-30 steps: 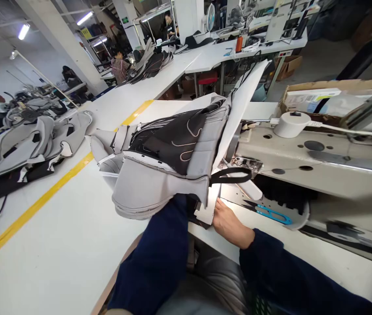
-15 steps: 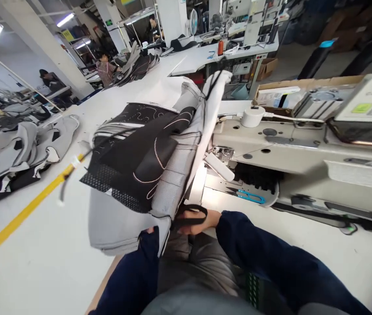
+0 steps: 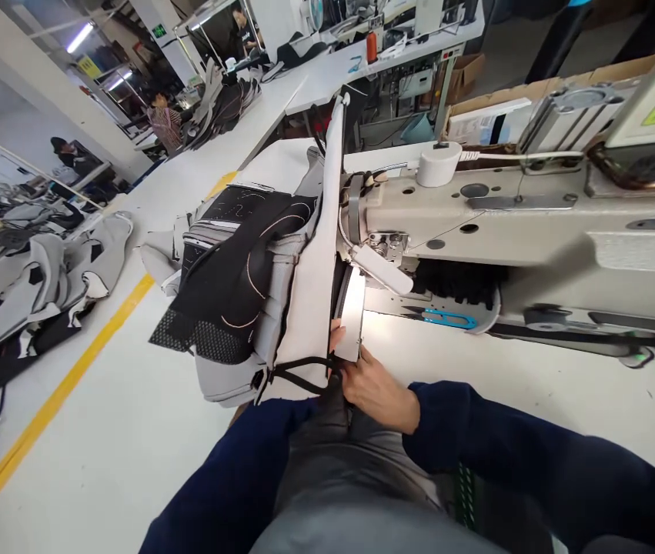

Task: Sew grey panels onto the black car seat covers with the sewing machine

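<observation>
A bulky sewn fabric cover, grey and black with mesh and pale stitching, lies heaped left of the sewing machine. Its pale padded edge runs upright beside the machine head, and a black strap loops at its lower end. My left hand reaches beneath the cover; only some fingers show, curled at its edge by a white plate. Close by, my right hand is closed, fingers pinched at the cover's near lower edge; the exact bit between them is hidden.
Blue thread snips lie on the machine bed near a white lamp-like bar. More grey cover pieces are piled at the left, past a yellow line on the table. Other people sit farther back.
The cover has been turned so its pale underside edge faces the machine. My right hand has shifted slightly right, off the strap loop; my left fingers now show at the cover's right edge.
</observation>
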Demonstrator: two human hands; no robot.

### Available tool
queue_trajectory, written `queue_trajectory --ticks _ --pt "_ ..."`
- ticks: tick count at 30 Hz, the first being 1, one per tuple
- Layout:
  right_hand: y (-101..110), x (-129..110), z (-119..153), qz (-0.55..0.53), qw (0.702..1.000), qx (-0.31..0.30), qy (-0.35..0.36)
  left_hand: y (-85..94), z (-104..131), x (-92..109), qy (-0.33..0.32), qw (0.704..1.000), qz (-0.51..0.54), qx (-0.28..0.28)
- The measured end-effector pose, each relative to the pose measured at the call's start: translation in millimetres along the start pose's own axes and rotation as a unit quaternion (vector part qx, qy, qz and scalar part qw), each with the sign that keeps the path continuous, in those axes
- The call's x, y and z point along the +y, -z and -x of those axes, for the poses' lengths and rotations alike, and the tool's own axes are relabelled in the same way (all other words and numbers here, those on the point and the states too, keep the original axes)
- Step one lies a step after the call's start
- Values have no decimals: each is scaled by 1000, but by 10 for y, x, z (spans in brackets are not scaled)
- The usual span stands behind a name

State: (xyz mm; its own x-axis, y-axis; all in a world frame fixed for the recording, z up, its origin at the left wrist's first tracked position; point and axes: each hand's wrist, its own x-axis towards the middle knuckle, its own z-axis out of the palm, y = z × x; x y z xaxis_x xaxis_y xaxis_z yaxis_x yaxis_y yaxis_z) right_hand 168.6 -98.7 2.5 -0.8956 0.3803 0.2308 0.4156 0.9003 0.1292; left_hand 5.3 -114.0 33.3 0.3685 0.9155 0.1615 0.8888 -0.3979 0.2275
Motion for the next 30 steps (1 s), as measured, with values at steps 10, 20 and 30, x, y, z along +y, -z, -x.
queue_trajectory --ticks 10,20,30 --pt "-80 49 46 21 999 6 -25 -293 -367 -37 -47 997 63 21" --pt "-283 305 -78 26 999 14 -42 -313 -527 -259 -124 988 79 46" --pt "-469 663 -212 45 993 74 -74 -461 -944 -487 -175 975 87 106"
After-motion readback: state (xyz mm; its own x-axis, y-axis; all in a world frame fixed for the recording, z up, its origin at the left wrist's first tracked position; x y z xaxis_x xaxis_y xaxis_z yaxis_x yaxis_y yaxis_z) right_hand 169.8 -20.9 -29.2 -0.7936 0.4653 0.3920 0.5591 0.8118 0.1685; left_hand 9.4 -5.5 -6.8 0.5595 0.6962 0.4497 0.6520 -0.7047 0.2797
